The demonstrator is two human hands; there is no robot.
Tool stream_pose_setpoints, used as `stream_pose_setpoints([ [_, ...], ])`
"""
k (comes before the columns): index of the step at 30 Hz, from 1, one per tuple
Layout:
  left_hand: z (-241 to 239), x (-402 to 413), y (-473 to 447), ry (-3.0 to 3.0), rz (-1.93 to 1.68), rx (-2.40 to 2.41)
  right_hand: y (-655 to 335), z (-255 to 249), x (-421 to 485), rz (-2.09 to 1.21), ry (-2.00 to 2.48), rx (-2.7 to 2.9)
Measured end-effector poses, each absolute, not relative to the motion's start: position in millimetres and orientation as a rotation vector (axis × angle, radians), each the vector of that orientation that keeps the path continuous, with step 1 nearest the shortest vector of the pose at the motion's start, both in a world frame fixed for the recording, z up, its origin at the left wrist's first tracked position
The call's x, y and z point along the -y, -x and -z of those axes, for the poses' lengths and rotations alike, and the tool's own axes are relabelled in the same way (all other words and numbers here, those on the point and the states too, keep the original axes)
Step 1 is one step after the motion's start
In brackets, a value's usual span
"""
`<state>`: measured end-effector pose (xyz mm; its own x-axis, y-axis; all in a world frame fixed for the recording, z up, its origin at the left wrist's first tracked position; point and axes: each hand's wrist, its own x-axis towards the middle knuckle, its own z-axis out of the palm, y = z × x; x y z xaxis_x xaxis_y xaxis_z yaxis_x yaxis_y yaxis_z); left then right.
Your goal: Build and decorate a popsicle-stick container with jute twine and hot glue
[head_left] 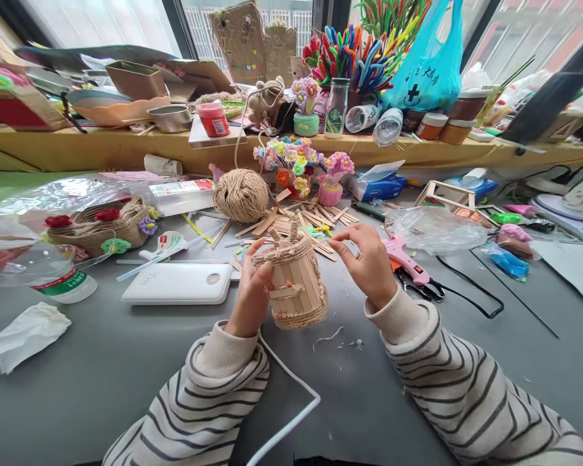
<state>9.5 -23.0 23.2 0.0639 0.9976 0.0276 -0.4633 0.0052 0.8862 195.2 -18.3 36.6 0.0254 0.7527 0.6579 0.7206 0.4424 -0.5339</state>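
My left hand (250, 294) grips a small craft bucket (294, 294) from its left side, thumb across the front. The bucket is tilted a little, built of upright wooden craft sticks, with twine around its rim and base and a row of tiny pinkish bits low on the front. Twine-wrapped pieces stick up from its top. To the right of it, apart from it, my right hand (372, 265) is raised with thumb and forefinger pinched together; whatever is between them is too small to make out. Loose craft sticks (320, 213) lie behind the bucket.
A pink glue gun (405, 259) lies right of my right hand, near black-handled scissors (420, 288). A white power bank (177, 285) with a white cable sits on the left. Behind are a twine ball (241, 195) and fuzzy flowers (291, 158); a plastic bottle (65, 281) lies far left.
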Motion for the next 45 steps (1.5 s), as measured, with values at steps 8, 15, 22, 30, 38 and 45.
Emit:
stream_pose_setpoints([
  [8, -16, 15, -6, -0.994, -1.399, -0.912, -207, -46, 27, -0.477, 1.222, 1.633],
  [15, -22, 16, -8, -1.112, -1.426, -0.974, -206, -60, 39, -0.773, 1.052, 1.86],
  [22, -19, 16, -8, -1.201, -1.385, -1.031, -190, -56, 42, -0.443, 1.061, 1.879],
  [30, -15, 14, -8, -1.239, -1.337, -1.057, -189, -53, 41, -0.306, 1.124, 1.836],
  [38, -15, 10, -6, -1.216, -1.317, -1.052, -191, -51, 40, -0.387, 1.165, 1.738],
  [45, -15, 9, -5, -1.146, -1.339, -1.052, -198, -50, 42, -0.386, 1.21, 1.643],
])
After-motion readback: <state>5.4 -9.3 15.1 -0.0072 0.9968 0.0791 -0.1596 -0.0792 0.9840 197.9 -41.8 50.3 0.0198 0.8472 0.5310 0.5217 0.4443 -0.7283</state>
